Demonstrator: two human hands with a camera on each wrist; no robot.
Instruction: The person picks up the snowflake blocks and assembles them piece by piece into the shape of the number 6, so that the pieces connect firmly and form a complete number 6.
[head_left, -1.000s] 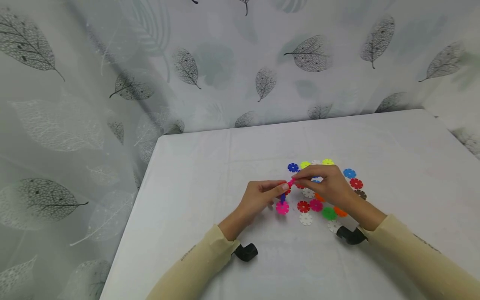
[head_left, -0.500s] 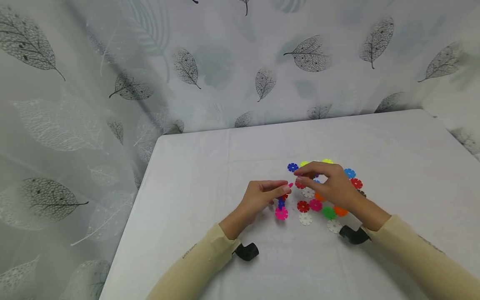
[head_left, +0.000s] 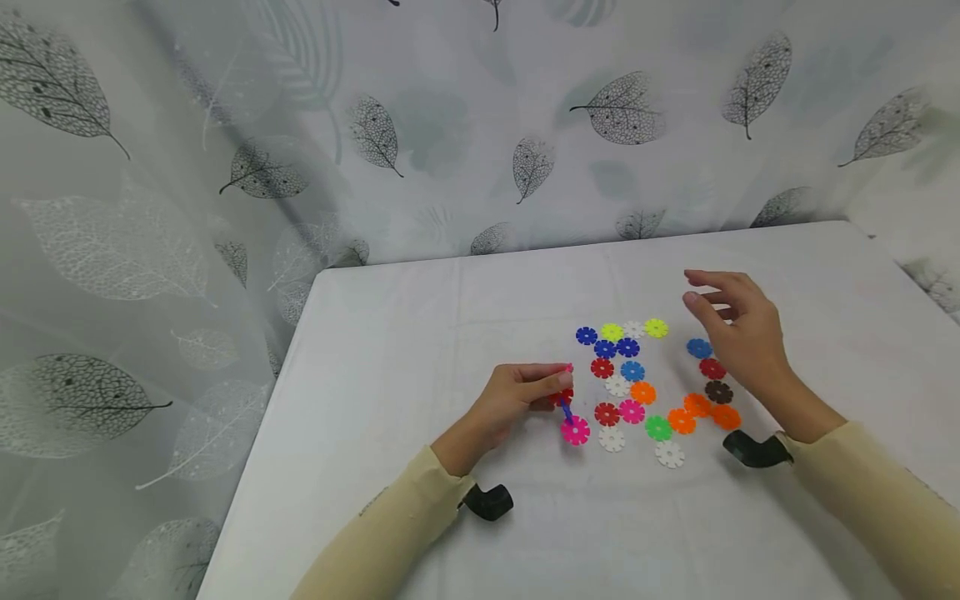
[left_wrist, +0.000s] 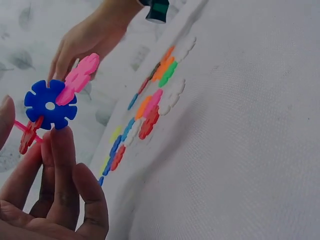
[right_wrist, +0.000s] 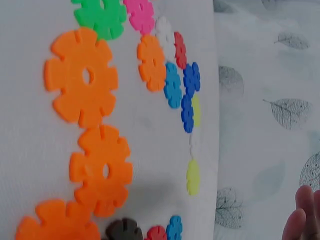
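Note:
My left hand [head_left: 502, 408] holds a short chain of slotted plastic flower discs between thumb and fingers, above the table. In the left wrist view a pink disc [left_wrist: 77, 82] slots into a blue disc [left_wrist: 37, 100], which joins a red disc [left_wrist: 29, 137]. Another pink piece shows edge-on by the fingers, partly hidden. In the head view the chain's pink disc [head_left: 575, 431] hangs lowest. My right hand [head_left: 742, 333] is raised over the far right of the loose discs, fingers loosely bent and apart, with nothing visible in it.
Several loose discs lie flat right of the chain, among them a green disc [head_left: 658, 428], a brown disc [head_left: 718, 392], and a yellow disc [head_left: 656, 327]. A white cloth covers the table [head_left: 420, 333]. Leaf-patterned curtain [head_left: 450, 125] hangs behind and left.
My right hand has let go of the pink piece at the chain's top and moved right and away, uncovering the loose discs. The left hand still holds the chain, its lower end swung slightly.

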